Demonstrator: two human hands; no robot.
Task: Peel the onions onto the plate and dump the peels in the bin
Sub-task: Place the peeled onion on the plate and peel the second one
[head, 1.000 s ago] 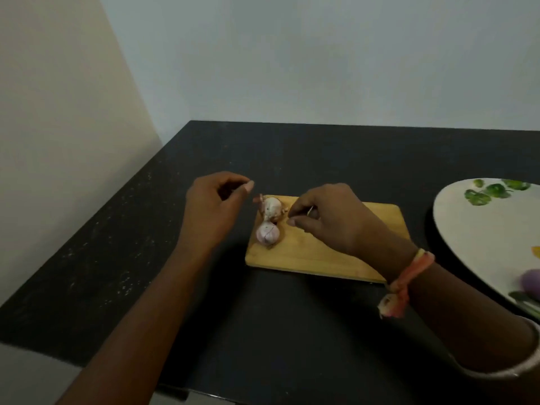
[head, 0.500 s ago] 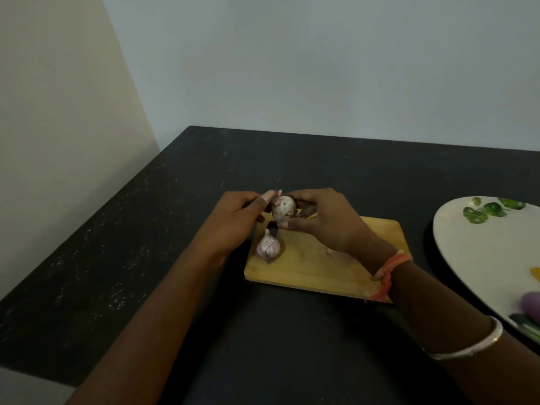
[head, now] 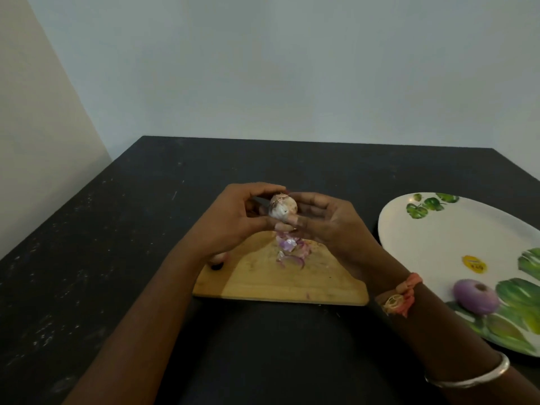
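Both my hands hold one small unpeeled onion (head: 283,208) in the air above the wooden cutting board (head: 280,280). My left hand (head: 236,222) pinches it from the left and my right hand (head: 327,223) cups it from the right. A small heap of purple onion peels (head: 290,251) lies on the board under my hands. A second onion (head: 217,257) shows only as a sliver behind my left wrist. One peeled purple onion (head: 474,296) sits on the white leaf-patterned plate (head: 438,247) at the right.
The board and plate lie on a black countertop (head: 117,258) set in a corner, with walls at the left and back. The plate overhangs the view's right edge. No bin is in view.
My right hand picked the far onion up off the board, my left hand joined it, and both lifted it. The camera tilted so more of the plate shows.
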